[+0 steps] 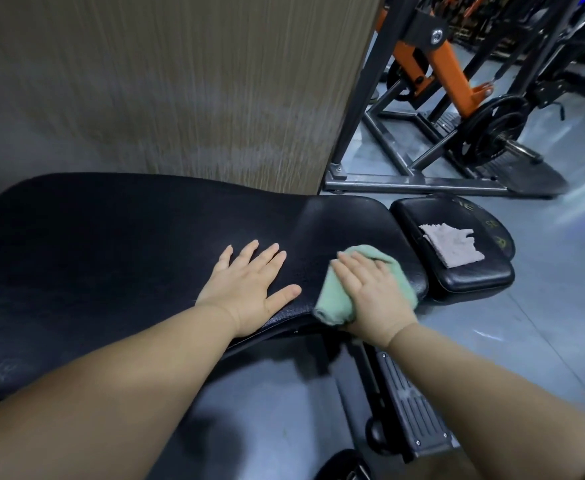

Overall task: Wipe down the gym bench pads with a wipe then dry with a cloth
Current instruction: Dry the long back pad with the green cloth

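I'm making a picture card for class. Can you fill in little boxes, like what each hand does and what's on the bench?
Place: a gym
Left hand: lies flat on the long black pad
Right hand: presses a green cloth on that same pad
Small seat pad: a pale cloth lies on it, untouched
Behind: an orange machine with a weight plate

The green cloth is partly hidden under the right hand. The back pad is cut off at the left edge.
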Motion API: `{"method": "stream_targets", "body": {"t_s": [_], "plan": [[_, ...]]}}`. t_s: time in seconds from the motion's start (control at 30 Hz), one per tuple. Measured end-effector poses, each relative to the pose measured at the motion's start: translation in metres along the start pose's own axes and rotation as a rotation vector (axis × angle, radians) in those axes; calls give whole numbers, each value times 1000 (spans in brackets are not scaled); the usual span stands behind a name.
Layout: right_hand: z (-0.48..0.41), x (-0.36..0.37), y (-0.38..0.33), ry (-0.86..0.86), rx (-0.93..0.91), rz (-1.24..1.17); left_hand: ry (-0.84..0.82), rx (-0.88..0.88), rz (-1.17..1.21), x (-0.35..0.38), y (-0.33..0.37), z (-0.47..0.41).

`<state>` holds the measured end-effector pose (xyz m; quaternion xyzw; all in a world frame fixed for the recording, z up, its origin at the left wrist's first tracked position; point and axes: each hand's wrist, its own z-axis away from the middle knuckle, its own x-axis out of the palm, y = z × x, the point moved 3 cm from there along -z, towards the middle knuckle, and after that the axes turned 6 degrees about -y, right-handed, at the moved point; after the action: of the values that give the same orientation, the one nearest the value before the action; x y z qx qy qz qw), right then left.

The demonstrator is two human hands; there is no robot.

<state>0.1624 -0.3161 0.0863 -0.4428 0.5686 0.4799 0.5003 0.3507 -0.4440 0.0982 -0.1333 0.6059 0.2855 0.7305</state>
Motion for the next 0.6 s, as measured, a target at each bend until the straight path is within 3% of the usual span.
{"method": "stream_targets", "body": {"t_s": [0.13, 0.3, 0.6], "plan": [[-16, 0, -54, 88, -139, -50, 14, 0, 11, 1, 0, -1], [-8, 2, -28, 106, -297, -21, 11, 2, 17, -1, 1, -1], [11, 4, 31, 39, -220, -13, -4, -16, -11, 0, 1, -1]]}}
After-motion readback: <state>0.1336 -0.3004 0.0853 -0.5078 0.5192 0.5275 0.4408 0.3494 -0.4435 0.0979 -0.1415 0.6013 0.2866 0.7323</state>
